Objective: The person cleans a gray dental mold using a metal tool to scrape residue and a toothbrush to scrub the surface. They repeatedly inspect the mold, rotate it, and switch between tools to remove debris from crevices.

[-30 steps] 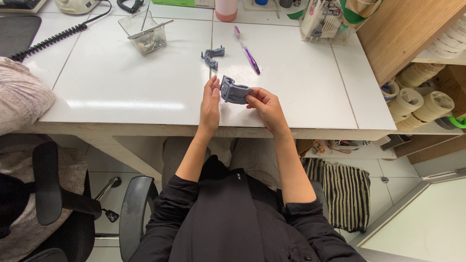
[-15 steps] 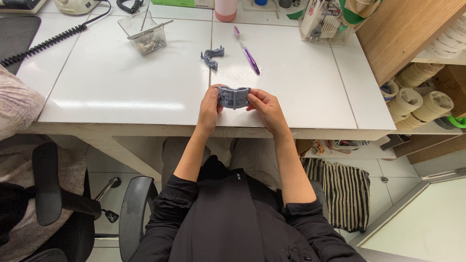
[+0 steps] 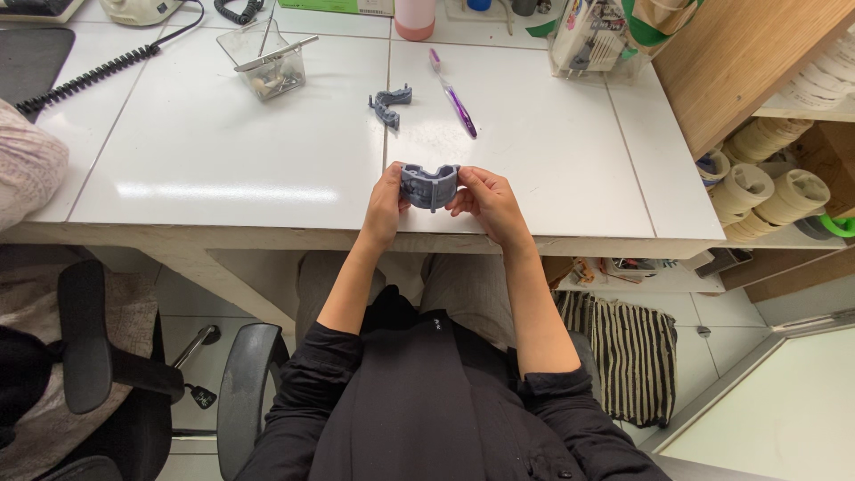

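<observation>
Both my hands hold a grey dental arch model (image 3: pixel 429 184) just above the near edge of the white tiled table (image 3: pixel 223 169). My left hand (image 3: pixel 386 207) grips its left end and my right hand (image 3: pixel 484 203) grips its right end, fingers curled around it. The model's curved arch faces up and away from me. A second small grey model piece (image 3: pixel 388 104) lies on the table further back, apart from my hands. A purple toothbrush (image 3: pixel 453 93) lies to its right.
A clear plastic tub with a metal tool (image 3: pixel 264 61) stands at the back left beside a coiled black cord (image 3: pixel 89 76). A pink bottle (image 3: pixel 415 18) and packaged items (image 3: pixel 592 37) line the back. Tape rolls (image 3: pixel 757 183) fill shelves on the right. Another person's sleeve (image 3: pixel 27 165) shows at left.
I have turned the grey model from a tilted pose held mostly by my right hand to level, gripped at both ends, and drawn it slightly nearer the table edge.
</observation>
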